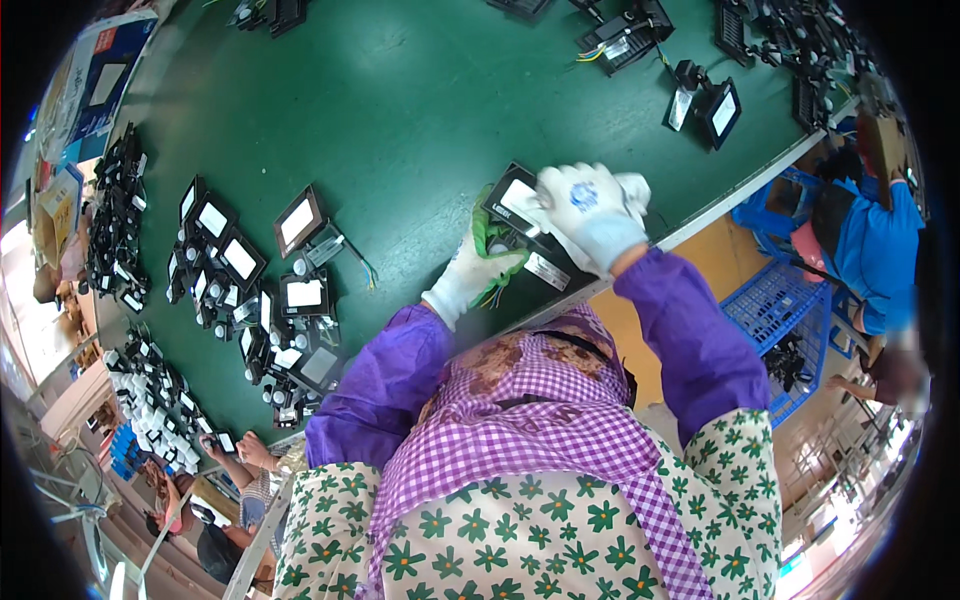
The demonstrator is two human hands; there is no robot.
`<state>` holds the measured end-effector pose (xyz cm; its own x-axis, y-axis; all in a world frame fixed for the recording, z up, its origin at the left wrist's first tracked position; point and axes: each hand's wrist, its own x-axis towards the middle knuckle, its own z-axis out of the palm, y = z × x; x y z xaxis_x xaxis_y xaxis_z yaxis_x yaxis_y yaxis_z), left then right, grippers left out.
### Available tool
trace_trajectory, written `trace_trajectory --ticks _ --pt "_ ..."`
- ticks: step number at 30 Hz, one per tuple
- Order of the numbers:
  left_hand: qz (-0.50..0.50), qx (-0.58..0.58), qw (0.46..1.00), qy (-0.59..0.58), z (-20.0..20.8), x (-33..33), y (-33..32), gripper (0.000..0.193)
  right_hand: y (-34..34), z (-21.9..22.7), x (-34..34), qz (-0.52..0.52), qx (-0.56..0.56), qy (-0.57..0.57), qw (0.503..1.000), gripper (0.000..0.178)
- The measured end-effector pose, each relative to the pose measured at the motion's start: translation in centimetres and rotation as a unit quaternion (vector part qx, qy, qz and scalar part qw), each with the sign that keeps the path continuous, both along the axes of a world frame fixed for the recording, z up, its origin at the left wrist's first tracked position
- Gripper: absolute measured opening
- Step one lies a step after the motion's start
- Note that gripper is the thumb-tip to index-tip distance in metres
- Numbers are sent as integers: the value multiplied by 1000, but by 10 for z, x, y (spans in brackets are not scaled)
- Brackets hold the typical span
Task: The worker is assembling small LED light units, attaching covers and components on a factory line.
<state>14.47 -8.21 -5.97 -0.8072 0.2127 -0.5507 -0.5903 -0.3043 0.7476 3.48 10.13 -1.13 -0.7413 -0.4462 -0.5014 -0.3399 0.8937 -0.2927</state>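
A black floodlight (516, 196) with a white front panel is tilted at the table's near edge. My left hand (466, 272), in a white glove with a green palm, grips its left side, fingers along the frame. A silver plate (547, 270) and thin coloured wires show below the lamp. Over the lamp's right side is my right hand (588, 205), white-gloved and closed on what looks like a white cloth (634, 188). The cloth touches the lamp's front; the right fingertips are partly hidden by the hand and cloth.
Left of my hands, a single floodlight (300, 222) lies near a pile of similar lamps (240, 258). More lamps (715, 110) lie at the far right of the green table (400, 110). Beside the table's right edge stands a blue crate (775, 310); a person in blue (885, 245) is beyond.
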Motion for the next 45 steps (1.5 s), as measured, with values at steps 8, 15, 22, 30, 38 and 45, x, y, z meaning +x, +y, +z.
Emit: trace_trajectory --ticks 8,15,22,30,38,45 --pt "6 -57 997 44 -1 4 0 74 -36 3 -9 93 -150 181 968 13" --pt "-91 -65 993 36 2 -8 -3 70 -57 -12 -7 37 -167 199 965 10" --pt "-92 -57 994 -20 10 -10 -13 90 -35 13 20 30 -184 139 973 16" --pt "47 -484 867 109 64 10 -133 104 79 -17 36 -269 -24 162 949 21" --pt "-121 -582 646 479 108 -213 12 57 92 -30 46 -258 -140 278 914 8" --pt "-429 -639 520 370 57 -355 109 61 83 -20 48 -245 -102 209 941 22"
